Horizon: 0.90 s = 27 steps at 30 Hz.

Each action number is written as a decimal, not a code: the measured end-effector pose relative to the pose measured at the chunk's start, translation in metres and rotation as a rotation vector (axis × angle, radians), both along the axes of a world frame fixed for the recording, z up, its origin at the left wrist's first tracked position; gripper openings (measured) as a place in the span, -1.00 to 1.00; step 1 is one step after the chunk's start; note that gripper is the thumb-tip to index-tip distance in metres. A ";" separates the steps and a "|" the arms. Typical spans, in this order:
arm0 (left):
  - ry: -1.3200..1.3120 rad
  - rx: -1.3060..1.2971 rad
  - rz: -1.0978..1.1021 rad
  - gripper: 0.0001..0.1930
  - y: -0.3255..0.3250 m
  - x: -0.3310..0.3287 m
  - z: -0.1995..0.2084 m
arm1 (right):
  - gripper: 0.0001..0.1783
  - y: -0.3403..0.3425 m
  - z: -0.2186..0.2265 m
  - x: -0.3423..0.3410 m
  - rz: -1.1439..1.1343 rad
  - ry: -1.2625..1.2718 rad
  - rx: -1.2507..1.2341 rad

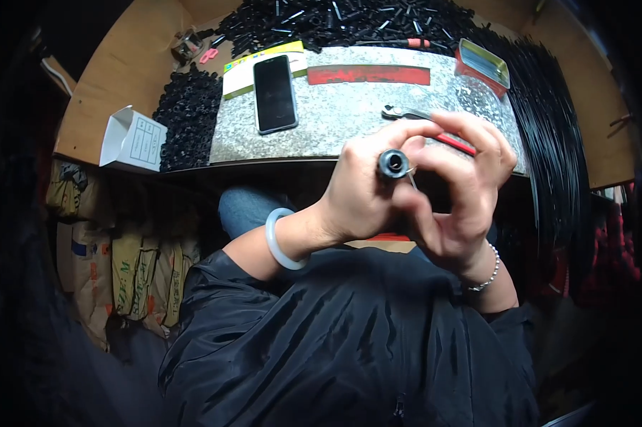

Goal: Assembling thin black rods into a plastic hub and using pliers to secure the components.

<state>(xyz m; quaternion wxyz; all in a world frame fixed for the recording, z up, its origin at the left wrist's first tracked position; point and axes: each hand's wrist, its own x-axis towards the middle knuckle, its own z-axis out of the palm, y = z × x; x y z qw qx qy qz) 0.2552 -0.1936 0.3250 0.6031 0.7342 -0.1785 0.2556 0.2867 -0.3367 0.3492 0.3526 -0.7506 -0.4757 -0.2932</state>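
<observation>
My left hand (363, 185), with a pale bangle at its wrist, is wrapped round a black cylindrical part (393, 164). Its round, hollow end faces up towards me. Close against that part is my right hand (463, 185), fingers curled and thumb turned inward. A thin, shiny sliver (412, 175) shows between the part and the right fingers; what it is, I cannot make out. Both hands are raised in front of the bench's near edge. Just beyond them lies a pair of pliers (455, 144) with red handles, partly covered by my right fingers.
On the speckled bench top (328, 142) lie a phone (274, 96), a red strip (368, 75) and a red-rimmed tin (483, 67). Black parts (321, 21) heap at the back; black rings (187, 114) pile beside a white box (133, 141). Long black rods (552, 121) hang over the right edge.
</observation>
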 end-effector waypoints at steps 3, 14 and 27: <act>0.038 -0.029 0.003 -0.77 -0.001 0.001 -0.008 | -0.84 0.002 -0.007 0.002 0.001 -0.051 -0.024; 0.329 -0.208 0.131 -0.75 0.029 -0.007 -0.009 | -0.76 -0.049 -0.110 0.101 -0.351 -0.002 -0.498; 0.325 -0.197 0.175 -0.78 0.036 0.002 -0.013 | -0.82 -0.060 -0.064 0.066 0.004 0.607 -0.117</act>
